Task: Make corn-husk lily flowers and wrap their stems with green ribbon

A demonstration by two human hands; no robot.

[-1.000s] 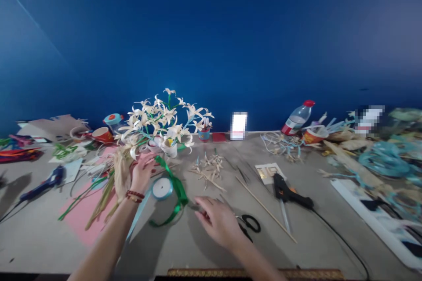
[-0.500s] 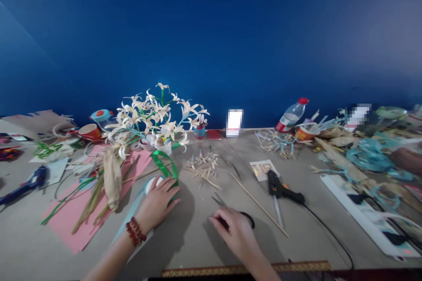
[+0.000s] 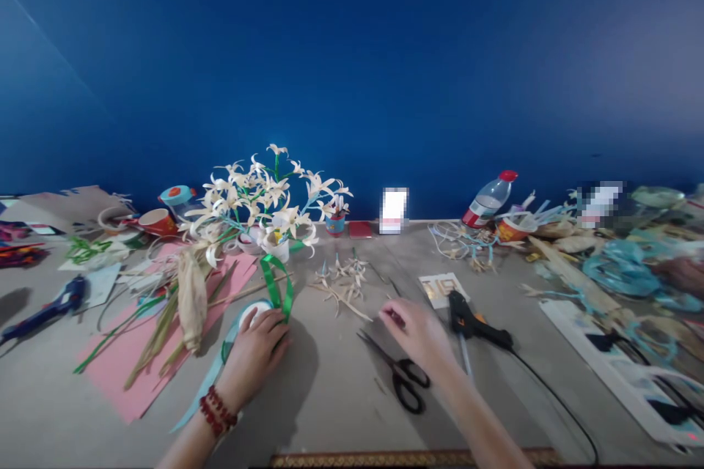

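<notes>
My left hand [image 3: 256, 352], with a red bead bracelet at the wrist, lies over a roll of light blue ribbon [image 3: 254, 313], its fingers fairly stretched. A loop of green ribbon [image 3: 286, 294] rises just beyond the fingertips. My right hand [image 3: 421, 333] hovers right of centre, fingers curled together; what they hold, if anything, is hidden. Thin dark wires [image 3: 394, 286] lie just beyond its fingertips. Black scissors [image 3: 397, 372] rest on the table below that hand, blades towards the upper left. Small cream husk flowers [image 3: 342, 280] lie between the hands, farther back.
A pot of cream flowers [image 3: 278, 245] stands at the back left, by pink paper [image 3: 118, 381] with dried stalks and a husk. On the right are a black glue gun [image 3: 476, 322], a white power strip [image 3: 605, 374], a tilted bottle [image 3: 489, 198] and tangled blue material [image 3: 621, 264].
My right hand has left the scissors on the table and moved up and to the right. My left hand has shifted slightly left and down, its fingers closer together.
</notes>
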